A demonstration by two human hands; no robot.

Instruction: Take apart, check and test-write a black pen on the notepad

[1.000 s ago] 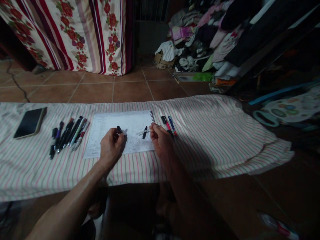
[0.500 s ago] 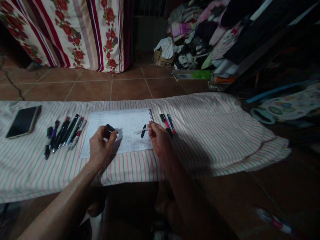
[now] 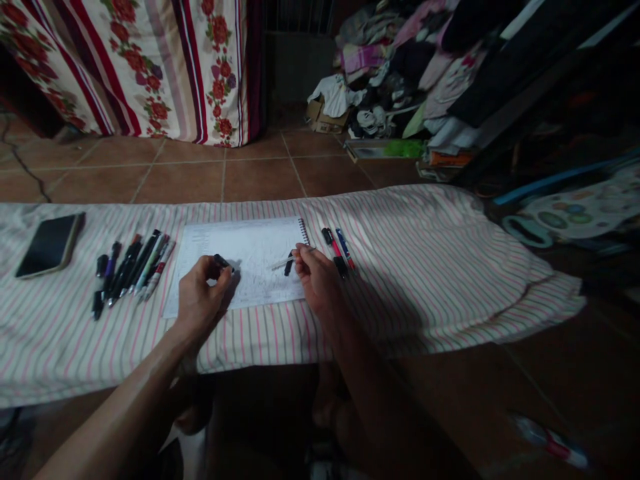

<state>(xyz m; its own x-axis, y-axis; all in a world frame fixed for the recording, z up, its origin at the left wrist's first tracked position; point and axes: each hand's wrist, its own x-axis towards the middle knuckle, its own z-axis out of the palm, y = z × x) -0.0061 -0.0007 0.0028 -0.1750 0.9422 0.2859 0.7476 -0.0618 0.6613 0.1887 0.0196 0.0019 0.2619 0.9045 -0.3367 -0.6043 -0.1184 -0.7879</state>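
Note:
A spiral notebook lies open on striped cloth, faint writing on its page. Over its left part, my left hand is closed, pinching a short black pen part between thumb and fingers. My right hand is at the notebook's right side, fingertips pinched on a thin whitish pen refill that points left over the page. Just behind the refill, a small black piece rests on the paper, partly covered; its kind is unclear. Right of my right hand lie a black-and-red pen and a blue-and-red pen.
Several pens and markers lie in a row left of the notebook. A phone is at the far left of the striped cloth. Beyond are a floral curtain, tiled floor and a heap of clothes.
My left hand has dipped very slightly with the black pen part. My right hand keeps its pinch on the refill, almost unmoved. The whole view has shifted a little.

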